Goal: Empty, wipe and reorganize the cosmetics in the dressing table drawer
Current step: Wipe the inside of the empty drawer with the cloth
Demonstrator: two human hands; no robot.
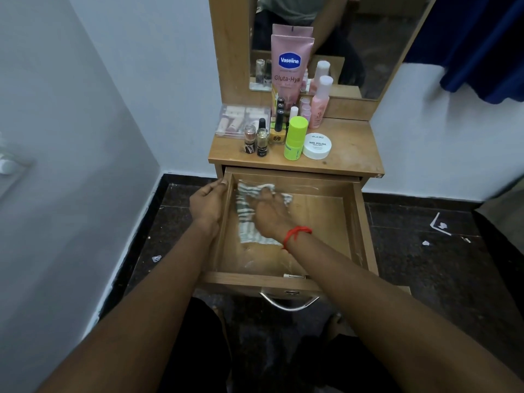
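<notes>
The left hand (pixel 208 198) curled over the left wall of the open drawer (pixel 361 222) while the right hand (pixel 268 208), fingers flat, pressed a striped cloth (pixel 246 222) on its floor at the back left, the cosmetics (pixel 295 137) standing on the counter (pixel 354 146).

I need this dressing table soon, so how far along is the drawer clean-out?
Emptying looks done: no cosmetics show in the drawer; the Vaseline tube, nail polish bottles and other items stand on the tabletop. Wiping is in hand: the right hand presses the striped cloth on the drawer floor while the left hand grips its left wall. Left: returning the cosmetics in order.
</notes>
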